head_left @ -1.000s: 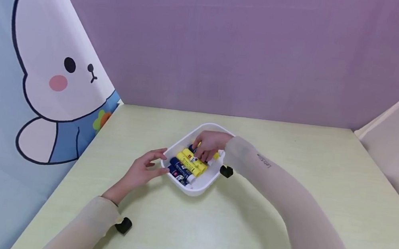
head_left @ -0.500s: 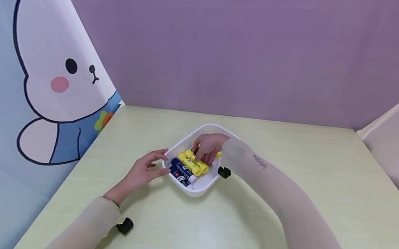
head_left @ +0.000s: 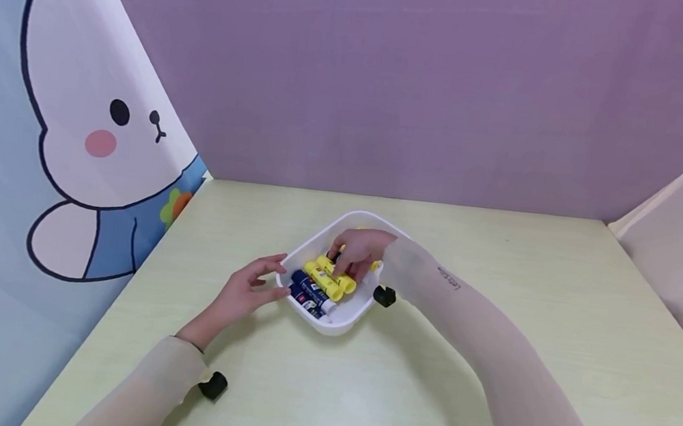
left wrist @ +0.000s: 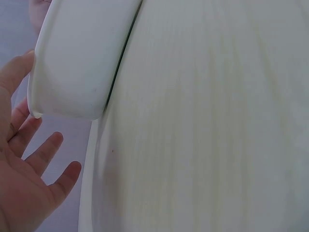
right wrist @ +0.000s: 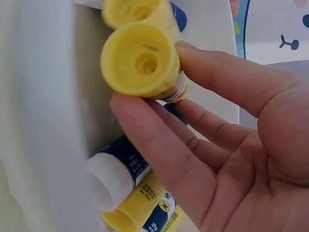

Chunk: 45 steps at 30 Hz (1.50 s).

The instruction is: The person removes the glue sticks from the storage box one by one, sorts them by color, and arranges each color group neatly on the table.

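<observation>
A white plastic bin (head_left: 330,328) sits on the table with several glue sticks in it. My left hand (head_left: 242,294) touches its left corner, fingers spread and thumb at the rim; the bin wall (left wrist: 87,58) fills the left wrist view's upper left. My right hand (head_left: 361,250) reaches inside, and its thumb and index finger pinch a yellow glue stick (right wrist: 140,60) near the end. Against that one lies another yellow glue stick (head_left: 321,280). Beside them are navy glue sticks with white caps (head_left: 313,291). The right hand and sleeve hide part of the bin's contents.
Pale wood-look table (head_left: 324,390) surrounds the bin. A purple backdrop (head_left: 415,90) rises behind it, and a cartoon-print cloth (head_left: 105,170) hangs along the left side. Small black blocks are fixed at both wrists.
My right hand has shifted slightly down inside the bin, with its fingers now at the yellow glue stick, which has moved a little rightward. The left hand stays at the rim.
</observation>
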Each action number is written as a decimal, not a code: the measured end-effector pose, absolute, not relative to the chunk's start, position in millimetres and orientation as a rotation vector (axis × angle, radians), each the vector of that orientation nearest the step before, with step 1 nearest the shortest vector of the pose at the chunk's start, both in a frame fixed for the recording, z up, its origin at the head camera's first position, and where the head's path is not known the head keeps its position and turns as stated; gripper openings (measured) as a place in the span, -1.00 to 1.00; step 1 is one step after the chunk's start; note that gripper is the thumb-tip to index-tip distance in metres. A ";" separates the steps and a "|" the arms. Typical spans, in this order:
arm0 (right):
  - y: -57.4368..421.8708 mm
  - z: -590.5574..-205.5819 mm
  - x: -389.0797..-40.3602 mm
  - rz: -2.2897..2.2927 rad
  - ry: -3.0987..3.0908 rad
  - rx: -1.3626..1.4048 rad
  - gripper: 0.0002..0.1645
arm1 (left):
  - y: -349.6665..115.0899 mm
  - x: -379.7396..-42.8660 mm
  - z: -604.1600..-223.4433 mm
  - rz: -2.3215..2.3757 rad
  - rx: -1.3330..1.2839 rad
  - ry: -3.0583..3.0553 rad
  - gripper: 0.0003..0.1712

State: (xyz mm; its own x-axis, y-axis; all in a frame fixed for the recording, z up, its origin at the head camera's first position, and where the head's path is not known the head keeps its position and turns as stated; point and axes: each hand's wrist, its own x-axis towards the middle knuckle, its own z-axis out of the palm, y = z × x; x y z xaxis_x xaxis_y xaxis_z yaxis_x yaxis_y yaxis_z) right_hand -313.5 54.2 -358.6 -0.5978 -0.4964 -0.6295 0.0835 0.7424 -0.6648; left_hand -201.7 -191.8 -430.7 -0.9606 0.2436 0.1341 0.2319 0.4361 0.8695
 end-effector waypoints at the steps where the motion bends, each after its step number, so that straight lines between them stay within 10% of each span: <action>1: 54.8 -358.5 -313.9 -0.844 2.064 -0.317 -0.39 | -192.0 -201.9 -430.9 1.607 0.441 2.650 -0.61; 45: 108.0 -339.2 -298.2 -1.524 2.149 -0.362 -0.31 | -195.4 -201.2 -424.8 1.598 0.379 2.651 -0.61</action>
